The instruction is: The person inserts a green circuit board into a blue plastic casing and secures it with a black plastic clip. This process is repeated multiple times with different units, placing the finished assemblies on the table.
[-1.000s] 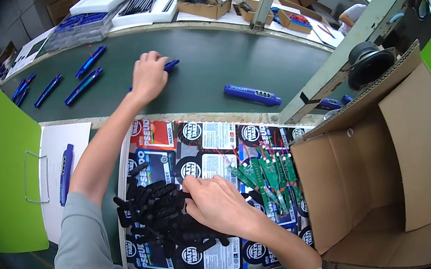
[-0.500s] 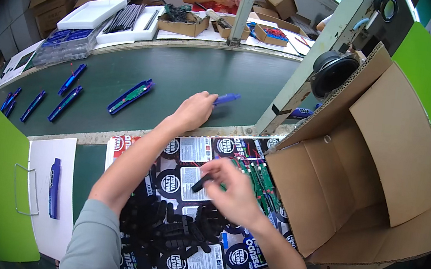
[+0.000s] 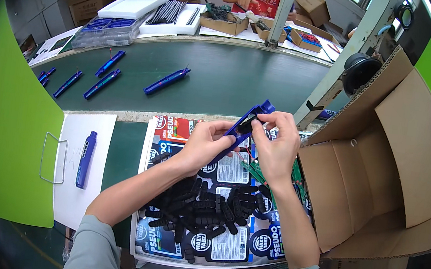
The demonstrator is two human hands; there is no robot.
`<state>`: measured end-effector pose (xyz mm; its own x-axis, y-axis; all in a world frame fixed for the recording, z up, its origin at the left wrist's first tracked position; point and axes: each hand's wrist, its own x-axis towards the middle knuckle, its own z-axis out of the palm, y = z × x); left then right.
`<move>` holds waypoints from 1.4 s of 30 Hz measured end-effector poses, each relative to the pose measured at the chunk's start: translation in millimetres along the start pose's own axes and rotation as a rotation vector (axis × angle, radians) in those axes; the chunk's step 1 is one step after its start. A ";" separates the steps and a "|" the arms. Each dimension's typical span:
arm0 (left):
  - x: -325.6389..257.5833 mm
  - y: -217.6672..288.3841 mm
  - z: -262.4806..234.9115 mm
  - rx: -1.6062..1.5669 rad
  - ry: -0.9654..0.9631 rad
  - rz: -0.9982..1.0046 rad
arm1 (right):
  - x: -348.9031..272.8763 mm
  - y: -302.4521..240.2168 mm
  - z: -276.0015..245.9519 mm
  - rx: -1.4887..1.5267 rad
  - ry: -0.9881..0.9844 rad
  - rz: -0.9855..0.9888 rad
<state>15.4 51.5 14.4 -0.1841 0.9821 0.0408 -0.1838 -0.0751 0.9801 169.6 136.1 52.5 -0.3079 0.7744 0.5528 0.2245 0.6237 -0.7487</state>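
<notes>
Nearest, a heap of small black pieces [image 3: 201,203] lies on a glossy printed sheet [image 3: 160,244]; they are short, rounded and matt. Above the heap, the person's left hand [image 3: 206,143] is closed around a blue shell [image 3: 239,136], held tilted in the air with its open hollow showing. The right hand [image 3: 278,145] is drawn in narrow at the shell's far half, thumb beside a dark piece [image 3: 247,125] in the hollow; whether it grips that piece or only presses on it cannot be told.

The shell looks like thin moulded plastic: probably light, stiff and rather slick, with side walls that might flex under a hard squeeze. The rounded back of its near half seems the surest hold, leaving the hollow free.

Thin green circuit boards [image 3: 255,172] with red wires lie just beyond the heap, likely fragile at their leads. To the right gapes a corrugated cardboard box [image 3: 329,198]; to the left a smooth blue casing [image 3: 86,161] rests on white card [image 3: 67,207].

Farther off, similar blue shells [image 3: 102,84] lie scattered across a smooth green surface [image 3: 225,62], and beyond it stands a white foam tray [image 3: 134,6].
</notes>
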 end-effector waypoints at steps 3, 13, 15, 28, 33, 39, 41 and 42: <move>-7.9 -1.7 4.9 0.012 0.048 0.036 | -7.2 0.8 5.5 -0.134 0.025 -0.116; -25.9 2.8 10.4 0.562 0.229 0.440 | 2.6 -2.4 -24.3 -0.020 -0.188 0.132; -32.4 5.1 9.7 0.526 0.197 0.342 | 6.4 1.5 -32.3 0.155 -0.370 0.170; -43.0 -7.1 -22.0 0.170 0.252 0.076 | -36.3 54.8 -47.5 -0.631 -0.598 0.058; -42.9 -22.0 -25.7 0.205 0.249 0.139 | -27.2 62.1 -45.5 -0.796 -0.637 0.006; -44.0 -16.1 -22.4 0.114 0.178 0.062 | -15.6 -16.2 -52.0 -0.402 -0.254 -0.029; -44.8 -13.8 -24.7 0.000 0.147 0.029 | -11.8 -40.9 -52.1 -0.253 -0.239 -0.092; -42.9 -12.2 -21.7 -0.065 0.127 0.016 | -12.8 -43.3 -47.0 -0.100 -0.237 -0.050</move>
<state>4.6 6.6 -3.4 -0.3079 0.9510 0.0273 -0.2410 -0.1057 0.9648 207.3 104.2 94.9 -0.5266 0.7031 0.4778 0.2904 0.6770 -0.6763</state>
